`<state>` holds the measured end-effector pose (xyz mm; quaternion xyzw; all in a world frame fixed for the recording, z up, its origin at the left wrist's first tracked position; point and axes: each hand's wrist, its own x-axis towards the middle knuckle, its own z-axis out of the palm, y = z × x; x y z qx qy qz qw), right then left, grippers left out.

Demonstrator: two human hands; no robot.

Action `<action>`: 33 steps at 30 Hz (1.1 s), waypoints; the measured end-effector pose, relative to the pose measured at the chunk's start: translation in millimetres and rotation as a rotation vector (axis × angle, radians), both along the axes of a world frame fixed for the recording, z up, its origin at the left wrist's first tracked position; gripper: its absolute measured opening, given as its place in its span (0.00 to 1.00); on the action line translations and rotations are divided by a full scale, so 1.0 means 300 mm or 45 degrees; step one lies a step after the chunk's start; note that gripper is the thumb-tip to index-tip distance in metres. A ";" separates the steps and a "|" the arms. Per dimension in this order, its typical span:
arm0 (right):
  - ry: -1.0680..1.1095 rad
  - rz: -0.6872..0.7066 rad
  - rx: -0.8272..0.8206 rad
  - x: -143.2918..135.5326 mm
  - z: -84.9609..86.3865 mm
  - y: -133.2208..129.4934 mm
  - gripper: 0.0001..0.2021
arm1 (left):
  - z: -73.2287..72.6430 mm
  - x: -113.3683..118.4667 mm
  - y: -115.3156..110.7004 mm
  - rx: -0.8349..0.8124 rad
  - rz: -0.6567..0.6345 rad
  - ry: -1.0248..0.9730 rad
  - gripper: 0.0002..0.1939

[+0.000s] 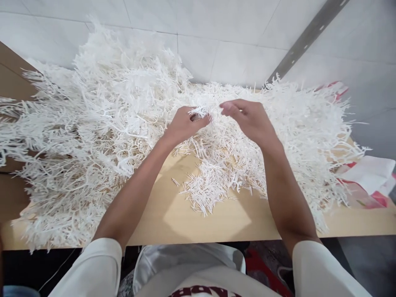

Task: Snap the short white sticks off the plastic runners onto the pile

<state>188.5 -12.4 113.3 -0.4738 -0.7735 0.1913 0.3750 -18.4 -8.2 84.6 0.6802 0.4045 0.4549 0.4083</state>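
Observation:
My left hand is closed around a small white branched plastic piece, whose fine tips stick up above the thumb and fingers. To the right of it, a short gap away, is my right hand. Its thumb and forefinger are pinched together, and whatever lies between them, if anything, is too small to see. Both hands hover over a loose heap of short white plastic sticks, which spreads over the wooden table.
A tall pile of white branched plastic sprays fills the left side. Another pile lies to the right. A white and pink plastic bag sits at the right edge. Behind stand a tiled wall and a slanted metal post.

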 end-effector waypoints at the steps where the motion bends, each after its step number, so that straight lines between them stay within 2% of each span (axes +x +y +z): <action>1: -0.023 0.071 -0.049 -0.011 0.002 -0.007 0.21 | -0.002 0.002 -0.002 0.000 -0.017 0.023 0.19; 4: -0.089 0.201 -0.133 -0.035 0.009 -0.029 0.18 | 0.000 0.000 -0.001 0.027 -0.022 0.102 0.23; 9: -0.264 0.257 -0.120 -0.019 0.002 -0.026 0.13 | -0.005 0.012 -0.004 0.104 0.017 0.219 0.24; 11: -0.365 0.241 -0.105 -0.017 -0.002 -0.027 0.10 | -0.018 0.027 -0.007 0.167 0.046 0.207 0.21; 13: -0.459 0.150 -0.051 -0.024 0.001 -0.039 0.08 | -0.036 0.038 -0.005 0.208 0.044 0.201 0.18; 15: -0.521 0.122 -0.039 -0.035 0.017 -0.061 0.09 | -0.051 0.034 0.006 0.206 0.068 0.190 0.17; 18: -0.531 0.362 -0.169 -0.042 0.057 -0.101 0.12 | -0.060 -0.005 0.037 0.135 0.263 0.088 0.17; 20: -0.456 0.395 -0.167 -0.034 0.077 -0.116 0.10 | -0.052 -0.037 0.052 0.076 0.317 0.030 0.17; 21: -0.413 0.310 -0.118 -0.027 0.080 -0.118 0.09 | -0.045 -0.048 0.055 0.044 0.294 0.019 0.17; 23: -0.394 0.017 -0.011 -0.009 0.069 -0.107 0.12 | -0.029 -0.054 0.049 -0.008 0.188 0.030 0.16; 25: -0.460 -0.212 -0.009 0.004 0.047 -0.085 0.17 | -0.015 -0.042 0.033 -0.045 0.061 0.066 0.15; 27: -0.466 -0.187 -0.119 0.003 0.030 -0.065 0.22 | -0.006 -0.024 0.017 -0.067 -0.032 0.120 0.15; 29: -0.386 0.003 -0.222 -0.012 0.024 -0.052 0.23 | 0.000 -0.012 0.006 -0.071 -0.064 0.161 0.15; 31: -0.303 0.132 -0.228 -0.031 0.026 -0.046 0.21 | 0.005 -0.008 0.002 -0.072 -0.066 0.199 0.16; 33: -0.277 0.132 -0.178 -0.042 0.026 -0.044 0.17 | 0.009 -0.010 0.001 -0.079 -0.066 0.236 0.15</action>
